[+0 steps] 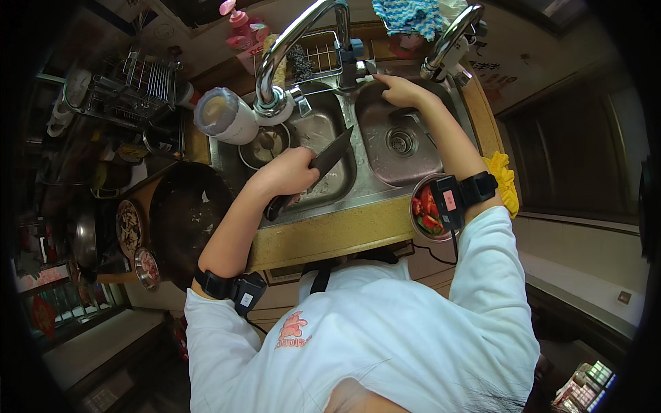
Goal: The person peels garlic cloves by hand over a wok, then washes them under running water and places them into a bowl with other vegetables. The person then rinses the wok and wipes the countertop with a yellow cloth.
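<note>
My left hand (289, 173) grips a dark-bladed kitchen knife (333, 153) above the left basin (323, 121) of a steel double sink. The blade points away from me, up and to the right. My right hand (405, 93) reaches across the right basin (379, 165) with the index finger extended. Its fingertip is at the lever (367, 67) at the base of the chrome faucet (343, 26); whether it touches is hard to tell. A metal bowl (242, 160) stands at the left basin's far left, partly under the faucet's filter head (273, 103).
Cut red and green peppers fill a metal bowl (427, 214) on the counter's front edge, under my right forearm. A wok (188, 222) stands left, beside a plate of sliced food (129, 227) and a small bowl of meat (148, 268). A second faucet (454, 36) rises at right, near a yellow cloth (503, 178).
</note>
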The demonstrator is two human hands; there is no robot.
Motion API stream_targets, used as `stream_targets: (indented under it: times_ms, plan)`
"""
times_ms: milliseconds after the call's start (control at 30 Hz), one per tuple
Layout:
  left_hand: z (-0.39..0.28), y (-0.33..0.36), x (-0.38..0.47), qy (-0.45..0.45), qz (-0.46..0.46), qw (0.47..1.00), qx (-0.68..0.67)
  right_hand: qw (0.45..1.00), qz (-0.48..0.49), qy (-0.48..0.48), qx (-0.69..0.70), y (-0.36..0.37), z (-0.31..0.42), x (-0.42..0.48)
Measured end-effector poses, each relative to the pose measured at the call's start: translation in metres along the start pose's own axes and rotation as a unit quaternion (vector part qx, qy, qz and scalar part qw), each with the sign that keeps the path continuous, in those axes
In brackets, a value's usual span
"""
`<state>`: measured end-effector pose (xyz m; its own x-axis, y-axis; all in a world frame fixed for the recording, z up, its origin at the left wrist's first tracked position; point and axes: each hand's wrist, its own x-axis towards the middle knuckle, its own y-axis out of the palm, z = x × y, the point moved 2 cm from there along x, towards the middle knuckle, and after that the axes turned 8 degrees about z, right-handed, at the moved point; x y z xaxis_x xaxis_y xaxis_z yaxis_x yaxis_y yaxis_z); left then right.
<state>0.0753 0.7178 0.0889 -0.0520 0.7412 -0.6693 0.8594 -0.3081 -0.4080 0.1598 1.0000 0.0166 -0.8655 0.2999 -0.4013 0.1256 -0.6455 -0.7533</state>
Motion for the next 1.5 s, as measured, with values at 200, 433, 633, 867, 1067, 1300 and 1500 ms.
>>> stream_targets:
  times_ms: [200,433,633,867,1067,1300,1500]
  plan:
    - [-0.072,0.023,0.079,0.084,-0.006,0.994,-0.067,0.998,-0.003,-0.012,0.060,0.002,-0.034,-0.083]
    - [-0.070,0.092,0.210,0.030,-0.013,0.998,0.058,0.984,-0.079,0.053,0.148,0.029,-0.088,-0.128]
    - [-0.056,0.130,0.262,0.035,-0.124,0.988,0.089,0.974,-0.106,0.054,0.191,0.045,-0.108,-0.132]
    - [-0.031,0.155,0.268,0.036,-0.091,0.993,0.067,0.980,-0.081,0.026,0.179,0.047,-0.079,-0.103]
    - [-0.018,0.111,0.167,0.104,-0.007,0.994,0.028,0.973,0.039,-0.108,0.200,0.041,0.020,-0.061]
    - [0.078,0.065,0.037,-0.280,-0.083,0.881,0.373,0.928,0.154,0.040,-0.337,0.135,0.111,-0.011]
    - [0.176,0.072,-0.071,-0.031,-0.468,0.843,0.262,0.971,-0.021,-0.127,0.203,0.215,0.190,0.036]
